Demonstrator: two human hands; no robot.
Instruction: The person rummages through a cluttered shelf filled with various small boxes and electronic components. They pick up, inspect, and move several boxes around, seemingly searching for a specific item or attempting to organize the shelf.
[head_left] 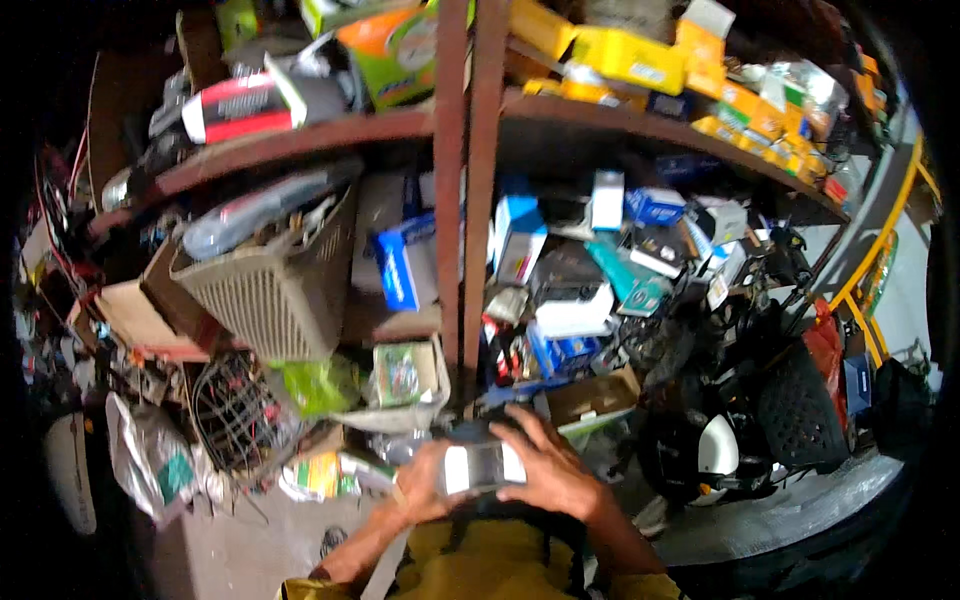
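Observation:
Just in front of my body, both hands hold a rounded dark object with a shiny grey band and two bright white patches [484, 468]; its kind is too blurred to make out. My left hand [425, 482] is closed against its left side. On the other side, my right hand [552, 474] grips it with the fingers reaching over the top. Beyond it stands a shelf post [468, 200]. A small open carton with a packet [432, 395] lies just past my left hand, and a brown open box [592, 400] sits past my right.
Red-brown shelves [350, 125] hold yellow boxes [628, 62] and a green-orange box [392, 58]. Lower down are a beige plastic basket [270, 295], blue-white boxes [405, 265], coiled cables [240, 410] and a silver bag [150, 460]. At right are a black perforated panel [800, 405] and a yellow frame [865, 325].

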